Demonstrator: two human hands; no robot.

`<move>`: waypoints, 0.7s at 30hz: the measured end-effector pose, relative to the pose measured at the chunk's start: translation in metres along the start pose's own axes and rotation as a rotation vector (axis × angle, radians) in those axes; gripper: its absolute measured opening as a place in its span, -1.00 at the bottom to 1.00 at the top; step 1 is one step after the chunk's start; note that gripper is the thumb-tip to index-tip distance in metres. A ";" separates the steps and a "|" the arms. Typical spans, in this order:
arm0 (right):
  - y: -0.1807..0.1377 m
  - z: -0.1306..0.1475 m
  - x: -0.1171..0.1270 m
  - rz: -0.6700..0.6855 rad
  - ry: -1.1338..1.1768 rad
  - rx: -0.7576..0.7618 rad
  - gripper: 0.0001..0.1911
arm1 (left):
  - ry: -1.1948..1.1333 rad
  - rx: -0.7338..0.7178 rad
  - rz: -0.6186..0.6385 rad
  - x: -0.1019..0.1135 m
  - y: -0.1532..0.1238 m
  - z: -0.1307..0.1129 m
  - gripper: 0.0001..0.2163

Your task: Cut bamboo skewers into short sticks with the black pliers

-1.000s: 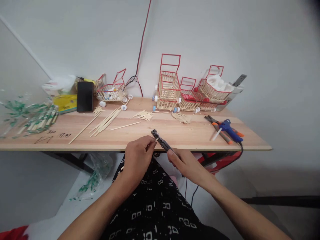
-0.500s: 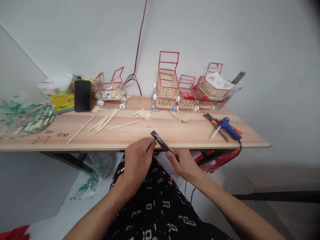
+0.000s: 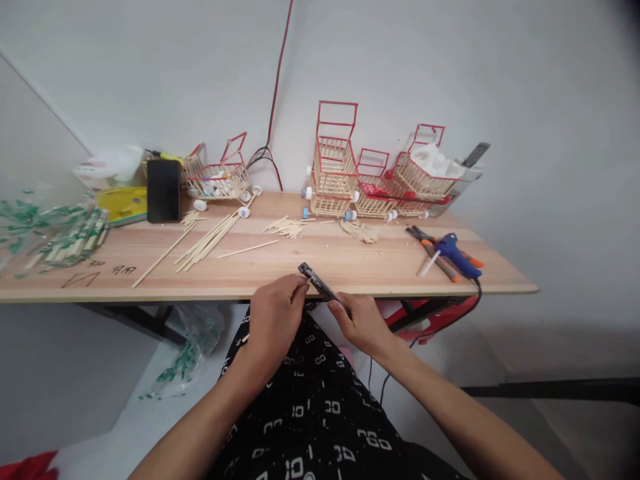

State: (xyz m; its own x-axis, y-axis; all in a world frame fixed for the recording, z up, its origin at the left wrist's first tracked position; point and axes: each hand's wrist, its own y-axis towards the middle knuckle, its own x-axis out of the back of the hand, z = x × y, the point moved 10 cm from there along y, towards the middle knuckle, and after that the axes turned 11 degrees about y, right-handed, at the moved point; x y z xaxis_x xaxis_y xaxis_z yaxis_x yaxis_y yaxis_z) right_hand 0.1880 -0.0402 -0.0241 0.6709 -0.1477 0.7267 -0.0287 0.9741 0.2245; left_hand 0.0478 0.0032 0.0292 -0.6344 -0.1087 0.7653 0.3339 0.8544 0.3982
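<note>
My right hand grips the handles of small black cutting pliers, whose jaws point up and left over the front edge of the wooden table. My left hand is closed just left of the jaws, pinching a thin wooden stick piece whose tip shows near the wrist; the part at the jaws is hidden by my fingers. Both hands hover above my lap, at the table's edge.
Loose wooden sticks lie left of centre. Several red-framed stick carts stand at the back wall, another cart at back left beside a black phone. A blue glue gun and orange-handled pliers lie right.
My right hand has slid left and closer to my left hand along the pliers. The view shifted slightly; the table items stayed put.
</note>
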 end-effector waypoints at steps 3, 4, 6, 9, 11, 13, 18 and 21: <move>0.001 -0.001 -0.003 -0.009 0.003 0.013 -0.49 | 0.006 0.000 0.006 -0.003 0.001 0.001 -0.82; 0.001 -0.002 -0.004 -0.011 0.000 0.014 -0.48 | 0.011 0.002 0.008 -0.004 0.001 0.002 -0.82; 0.001 -0.005 -0.006 -0.017 -0.010 0.012 -0.48 | 0.024 0.000 0.008 -0.005 0.002 0.004 -0.83; -0.001 -0.007 -0.005 -0.041 -0.028 0.008 -0.48 | 0.006 -0.033 -0.014 -0.004 0.001 0.003 -0.83; -0.003 -0.004 -0.002 -0.066 -0.045 0.025 -0.49 | -0.050 -0.061 -0.049 0.000 -0.002 0.001 -0.84; -0.005 0.003 0.003 -0.101 -0.064 0.064 -0.49 | -0.116 -0.082 -0.088 0.005 -0.006 0.000 -0.85; -0.008 0.015 0.012 -0.127 -0.099 0.112 -0.47 | -0.174 -0.096 -0.132 0.015 -0.013 -0.003 -0.88; -0.009 0.013 0.009 -0.103 -0.098 0.098 -0.47 | -0.158 -0.080 -0.127 0.016 -0.014 -0.004 -0.87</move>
State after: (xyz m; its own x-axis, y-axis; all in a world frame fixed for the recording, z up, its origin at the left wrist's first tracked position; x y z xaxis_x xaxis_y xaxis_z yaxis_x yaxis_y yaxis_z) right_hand 0.1853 -0.0523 -0.0111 0.5991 -0.2669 0.7549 -0.0385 0.9321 0.3601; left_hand 0.0360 -0.0132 0.0378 -0.7745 -0.1264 0.6199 0.2948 0.7949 0.5304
